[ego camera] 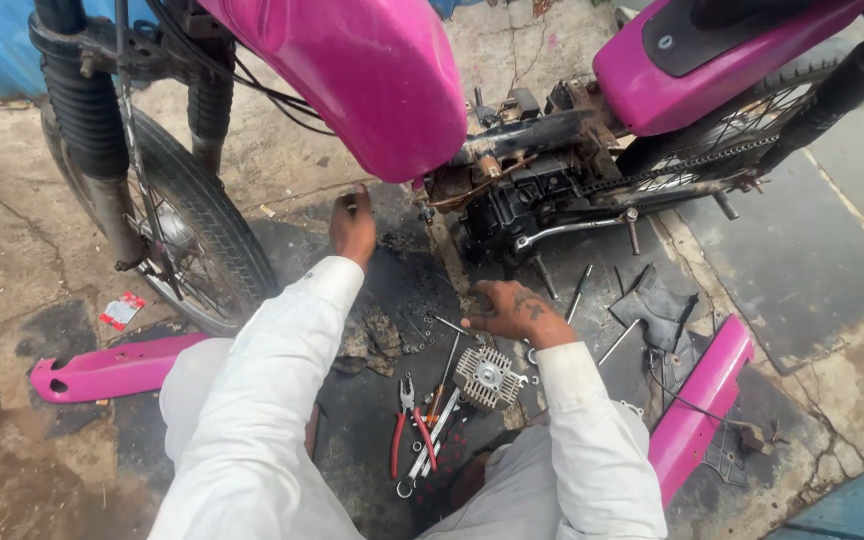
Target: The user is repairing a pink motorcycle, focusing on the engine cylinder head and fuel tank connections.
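- Pink motorcycle (372, 80) standing over oil-stained concrete floor (832, 260); exposed engine (522, 195) under the tank, near the middle of the floor patch.
- Left hand (352, 228): raised toward the underside of the tank, closed around a small dark part, kind not discernible; arm extended forward, white sleeve (272, 380) drawn straight.
- Right hand (514, 312): lowered palm-down to the floor just below the engine, fingers spread narrowly, holding nothing visible; elbow bent, forearm angled inward.
- Finned cylinder head (488, 376) lying just beside the right hand; red-handled pliers (407, 430) and spanners (437, 435) nearer the body.
- Detached pink side panels (102, 368) at the left and right edges of the floor.
- Recommended, as a judgement: keep loose bolts grouped near the cylinder head; brace with the right hand while the left works; avoid grit on mating faces.
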